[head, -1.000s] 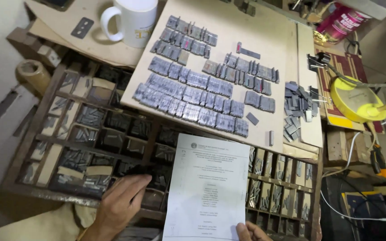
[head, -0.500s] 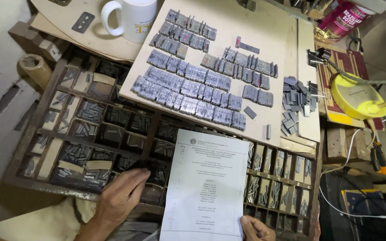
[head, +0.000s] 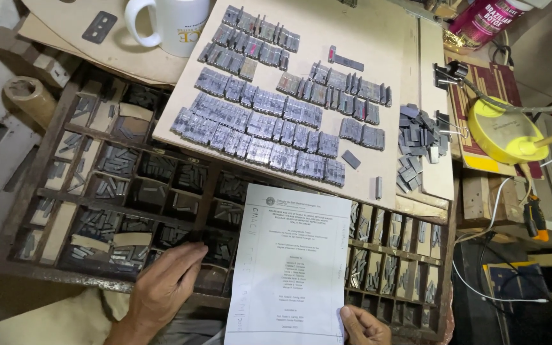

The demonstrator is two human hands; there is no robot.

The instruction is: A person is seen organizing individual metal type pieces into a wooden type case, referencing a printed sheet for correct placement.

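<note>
Holding a printed sheet [head: 292,268] by its near edge, the right hand [head: 364,326] pinches it; the left hand [head: 164,284], fingers loosely spread, rests on the wooden tray [head: 52,137] of metal type.

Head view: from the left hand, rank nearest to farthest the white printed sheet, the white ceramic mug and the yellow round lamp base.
1. White printed sheet: just right of the left hand, over the type case.
2. White ceramic mug: far up, top of the frame, slightly right.
3. Yellow round lamp base: far right, across the board of metal type.
</note>
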